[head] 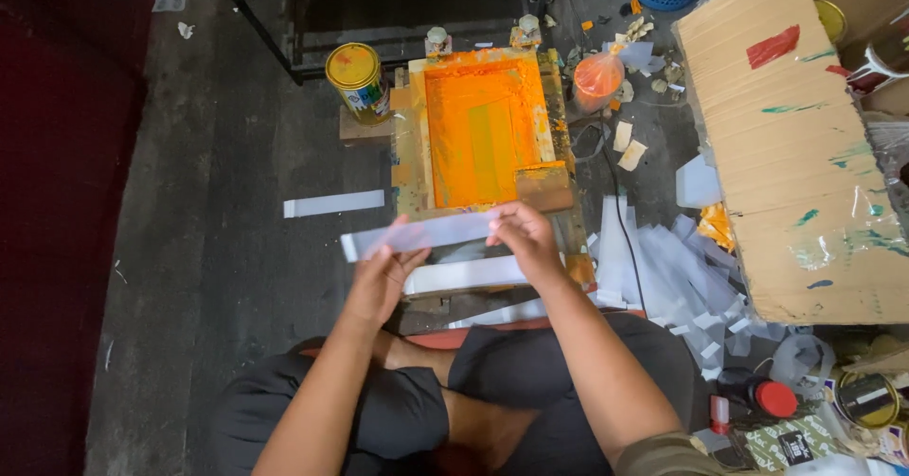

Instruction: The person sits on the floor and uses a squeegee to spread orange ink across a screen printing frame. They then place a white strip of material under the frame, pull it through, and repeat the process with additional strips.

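I sit cross-legged on a dark floor and hold a long white strip (417,235) level in front of me. My left hand (383,272) grips it near its left part, my right hand (523,234) pinches its right end. Just beyond the strip lies a wooden printing screen frame (409,154) coated in orange ink (483,130), with a squeegee block (543,186) resting on its near right corner. A second white strip (464,275) lies under my hands by the frame's near edge.
A yellow-lidded tin (356,80) stands left of the frame, an orange bag (598,78) right of it. One white strip (333,203) lies on the floor at left. Cut white pieces (663,268) are heaped at right beside a paint-smeared cardboard sheet (795,154). A red-capped bottle (757,397) sits lower right.
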